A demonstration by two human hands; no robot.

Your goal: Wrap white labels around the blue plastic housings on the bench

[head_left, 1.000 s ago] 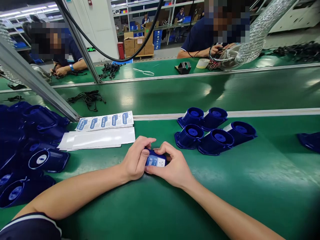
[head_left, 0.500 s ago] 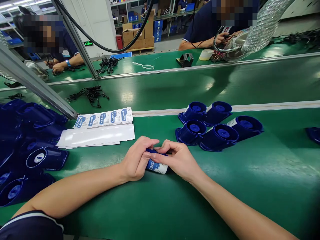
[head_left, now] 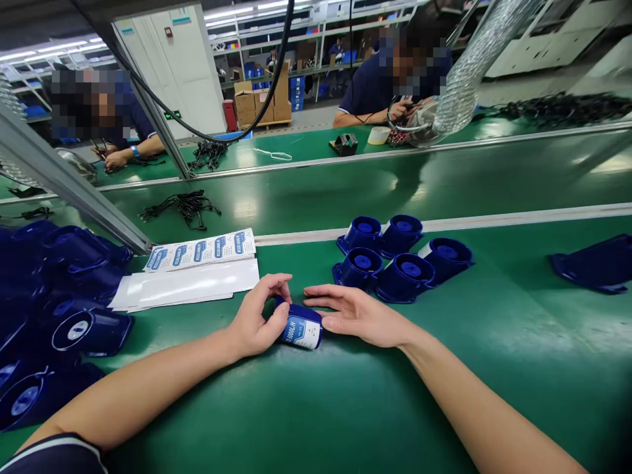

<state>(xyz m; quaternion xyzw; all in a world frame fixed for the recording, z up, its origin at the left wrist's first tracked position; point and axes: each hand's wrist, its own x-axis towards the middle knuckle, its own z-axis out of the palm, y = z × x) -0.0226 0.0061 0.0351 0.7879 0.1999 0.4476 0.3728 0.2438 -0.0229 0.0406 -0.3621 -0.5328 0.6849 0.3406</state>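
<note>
A dark blue plastic housing [head_left: 300, 315] lies on its side on the green worktop in front of me. A blue-and-white printed label [head_left: 306, 332] covers its near side, with part of the print behind my thumb. My left hand [head_left: 259, 321] grips the housing's left end, thumb in front and fingers curled behind. At its right end, my right hand [head_left: 363, 317] has its fingers stretched out and apart; the thumb tip is at the housing's edge, and I cannot tell whether it touches.
Label sheets [head_left: 200, 251] and white backing strips [head_left: 190, 284] lie left, beside piled blue housings [head_left: 74, 276]. Several more housings [head_left: 405, 273] stand right; a blue part [head_left: 592, 263] lies farther right. Behind are black cables [head_left: 185, 205], a metal post [head_left: 89, 191] and two co-workers.
My right hand has opened and drawn back to the right from the housing. More of the label shows. The view has tilted up and turned slightly right, bringing the far-right blue part further in.
</note>
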